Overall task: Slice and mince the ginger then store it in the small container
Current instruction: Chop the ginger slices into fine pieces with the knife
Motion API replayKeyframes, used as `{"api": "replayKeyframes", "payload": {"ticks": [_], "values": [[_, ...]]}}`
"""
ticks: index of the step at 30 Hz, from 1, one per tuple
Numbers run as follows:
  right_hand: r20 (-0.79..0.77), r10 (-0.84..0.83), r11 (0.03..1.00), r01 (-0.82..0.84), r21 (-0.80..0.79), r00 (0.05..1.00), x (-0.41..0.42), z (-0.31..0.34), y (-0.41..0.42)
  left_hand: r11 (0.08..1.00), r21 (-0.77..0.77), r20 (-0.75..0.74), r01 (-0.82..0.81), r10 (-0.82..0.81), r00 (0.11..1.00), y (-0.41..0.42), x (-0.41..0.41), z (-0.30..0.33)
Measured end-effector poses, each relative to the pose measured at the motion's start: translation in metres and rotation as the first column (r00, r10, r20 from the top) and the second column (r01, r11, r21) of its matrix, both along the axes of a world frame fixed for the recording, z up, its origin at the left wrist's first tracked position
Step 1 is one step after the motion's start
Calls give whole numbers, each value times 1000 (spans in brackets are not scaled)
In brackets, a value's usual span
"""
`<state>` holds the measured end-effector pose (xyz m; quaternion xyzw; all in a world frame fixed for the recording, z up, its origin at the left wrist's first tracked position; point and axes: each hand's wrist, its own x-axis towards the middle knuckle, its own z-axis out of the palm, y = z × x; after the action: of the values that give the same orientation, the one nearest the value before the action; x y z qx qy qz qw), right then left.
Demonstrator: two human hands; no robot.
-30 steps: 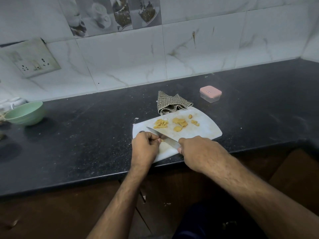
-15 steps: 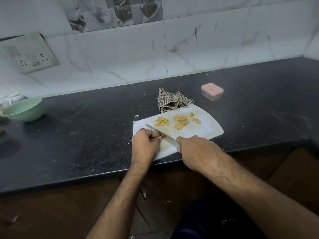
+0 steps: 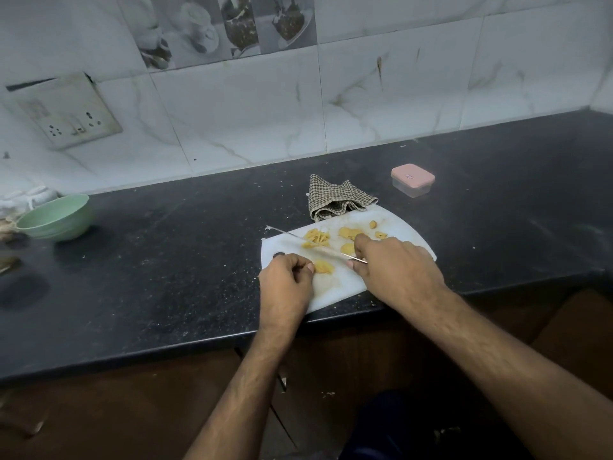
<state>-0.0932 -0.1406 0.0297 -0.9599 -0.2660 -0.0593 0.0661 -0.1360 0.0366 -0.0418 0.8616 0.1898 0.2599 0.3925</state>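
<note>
1. Since a moment before, the knife (image 3: 311, 244) had swung away from the near edge of the board: its tip now pointed far-left past the board's corner, and the blade lay across the pile of cut strips rather than beside the person's left fingers.
2. The right hand (image 3: 394, 270) had moved up the board with it, fingers curled round the handle, which was hidden under the palm.
3. The left hand (image 3: 287, 287) sat at the near-left part of the white cutting board (image 3: 411, 242), fingers curled inward, its fingertips right beside a ginger piece (image 3: 323, 267); whether it pinched that piece I could not tell.
4. More ginger lay further up the board: a heap of thin ginger strips (image 3: 316, 238) under the blade, and several flat ginger slices (image 3: 350, 233) just beyond the right hand's knuckles.
5. The small container (image 3: 412, 180), clear with a pink lid on, stood on the black counter (image 3: 166, 260) beyond the board's far-right end, apart from it.
6. A checked cloth (image 3: 335, 202) lay bunched at the board's far edge, overlapping it.
7. A green bowl (image 3: 54, 217) stood well off to the left by the tiled wall, below a switch socket plate (image 3: 66, 111).
</note>
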Motion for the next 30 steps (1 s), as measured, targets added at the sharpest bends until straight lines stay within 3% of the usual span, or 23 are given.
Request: {"api": "replayKeyframes", "payload": {"ticks": [5, 11, 16, 18, 24, 30], "values": [[162, 3, 999, -10, 41, 987, 30, -19, -8, 996, 45, -26, 72, -71, 997, 1, -1, 4], [197, 30, 995, -47, 85, 980, 45, -35, -12, 980, 72, -146, 185, -174, 974, 8, 7, 8], [202, 5, 990, -33, 134, 979, 50, -43, -15, 846, 192, -250, 498, -449, 858, 30, 23, 17], [219, 2, 990, -34, 139, 976, 51, -45, -17, 808, 204, -236, 553, -507, 829, 38, 26, 13], [226, 0, 988, -35, 150, 974, 54, -47, -15, 799, 190, -153, 571, -550, 821, 49, 33, 10], [291, -119, 984, 73, 164, 949, 57, -47, -18, 773, 340, -163, 535, -512, 843, 46, 36, 11]]}}
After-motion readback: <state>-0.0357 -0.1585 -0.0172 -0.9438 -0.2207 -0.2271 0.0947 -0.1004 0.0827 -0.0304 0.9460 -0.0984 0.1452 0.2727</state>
